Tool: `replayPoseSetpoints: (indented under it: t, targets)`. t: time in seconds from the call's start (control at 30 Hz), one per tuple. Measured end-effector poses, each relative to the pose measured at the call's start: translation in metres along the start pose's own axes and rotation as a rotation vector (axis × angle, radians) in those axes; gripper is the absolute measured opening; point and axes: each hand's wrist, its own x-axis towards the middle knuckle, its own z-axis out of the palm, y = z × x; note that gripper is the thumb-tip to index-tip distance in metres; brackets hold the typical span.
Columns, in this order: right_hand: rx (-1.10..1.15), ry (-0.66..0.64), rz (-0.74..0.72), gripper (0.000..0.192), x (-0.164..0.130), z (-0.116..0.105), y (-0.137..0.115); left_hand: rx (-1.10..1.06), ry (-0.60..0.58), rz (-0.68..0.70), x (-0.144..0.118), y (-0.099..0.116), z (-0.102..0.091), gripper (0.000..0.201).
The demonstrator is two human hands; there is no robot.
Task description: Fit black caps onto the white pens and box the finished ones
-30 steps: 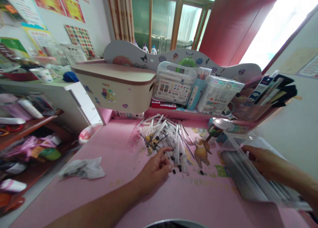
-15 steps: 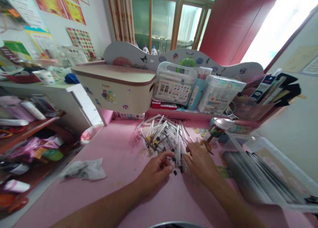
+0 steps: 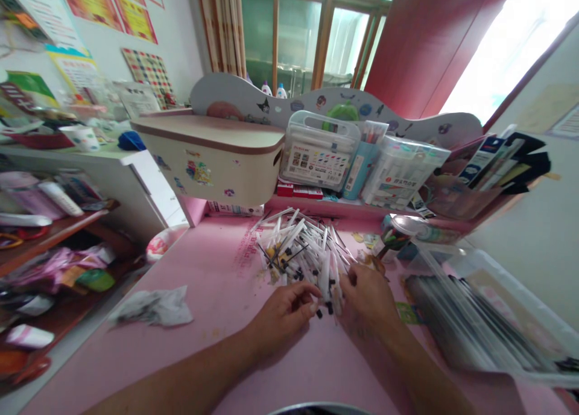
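A loose pile of slim white and clear tubes (image 3: pixel 298 243) lies on the pink desk, mixed with thin black rods and small black end pieces; they look like pen parts. My left hand (image 3: pixel 287 312) rests at the near edge of the pile, its fingers curved and a gap between thumb and forefinger. Nothing shows in it. At the pile's right side is my right hand (image 3: pixel 368 294), fingers bent down and drawn together over the tubes. Its fingertips are partly hidden, so what they hold cannot be made out. Small black pieces (image 3: pixel 329 307) lie between the hands.
To the right, a clear plastic tray (image 3: pixel 511 282) holds many dark slim sticks. A crumpled white tissue (image 3: pixel 154 306) lies left. Behind stand a lidded beige box (image 3: pixel 212 167), a clear marker case (image 3: pixel 319 152) and a jar (image 3: pixel 402 231). A round rim (image 3: pixel 321 408) shows at the bottom edge.
My right hand's fingers have curled in and closed at the pile's right edge. My left hand has shifted slightly right, with its thumb and forefinger nearer the tubes.
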Motion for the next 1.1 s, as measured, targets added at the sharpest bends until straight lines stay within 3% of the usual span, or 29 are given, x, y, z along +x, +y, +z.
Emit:
replayPoseSetpoints:
  t: [0.1, 0.17, 0.27, 0.37, 0.47, 0.6, 0.8, 1.1]
  targets:
    - [0.175, 0.128, -0.17, 0.02, -0.003, -0.006, 0.003, -0.2, 0.012, -0.024, 0.001, 0.0, 0.002, 0.032]
    - [0.286, 0.132, -0.36, 0.02, -0.009, -0.006, -0.001, -0.318, 0.035, -0.052, 0.001, 0.003, 0.003, 0.043]
    - [0.39, 0.008, -0.544, 0.014, -0.021, -0.001, -0.012, -0.351, 0.093, -0.092, 0.003, 0.009, 0.002, 0.046]
    - [0.455, -0.109, -0.602, 0.009, -0.028, 0.005, -0.017, -0.321, 0.132, -0.113, 0.006, 0.01, -0.002, 0.037]
    - [0.461, -0.079, -0.51, 0.017, -0.021, 0.003, -0.009, -0.335, 0.147, -0.114, 0.009, 0.008, -0.005, 0.037]
    - [0.264, 0.079, -0.187, 0.02, 0.0, -0.001, 0.015, -0.337, 0.15, -0.118, 0.012, 0.005, -0.006, 0.04]
    - [-0.111, -0.137, 0.001, 0.015, 0.008, 0.0, 0.032, -0.327, 0.16, -0.121, 0.011, 0.005, -0.007, 0.039]
    - [-0.096, -0.308, 0.083, 0.016, 0.004, -0.009, 0.023, -0.334, 0.174, -0.101, 0.012, 0.005, -0.008, 0.036]
